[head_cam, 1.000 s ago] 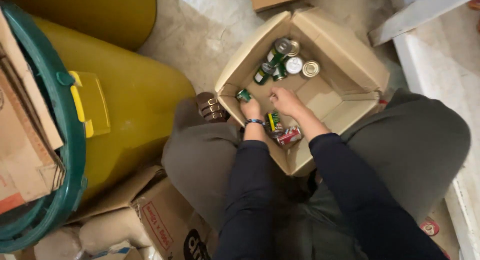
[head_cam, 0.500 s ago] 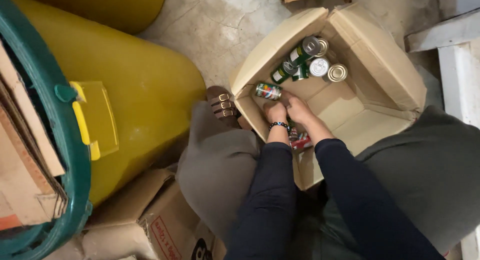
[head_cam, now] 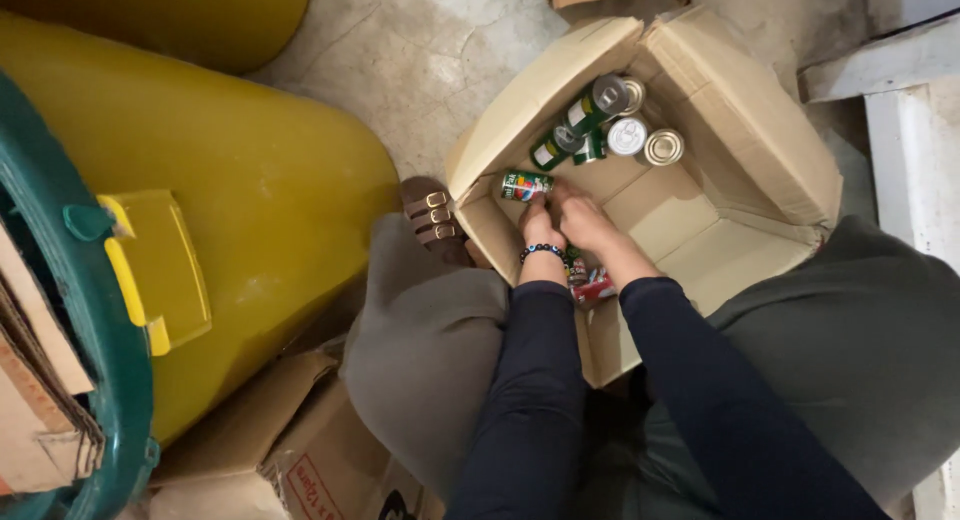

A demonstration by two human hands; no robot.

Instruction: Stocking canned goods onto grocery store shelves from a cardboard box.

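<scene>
Head view: your left hand [head_cam: 537, 223] fingers grasp a green can [head_cam: 526, 185] at the box's [head_cam: 745, 150] nine o'clock; right hand's [head_cam: 583, 220] fingers cannot be told; five cans [head_cam: 612, 128] sit packed at twelve.

Dark navy sleeves, beaded bracelet [head_cam: 541, 250], grey trousers, perhaps brown buckled sandal [head_cam: 432, 215].

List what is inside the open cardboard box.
The box holds a cluster of cans at its far corner and one can lying by the left hand. More packs lie under the wrists, partly covered by the right hand.
</scene>
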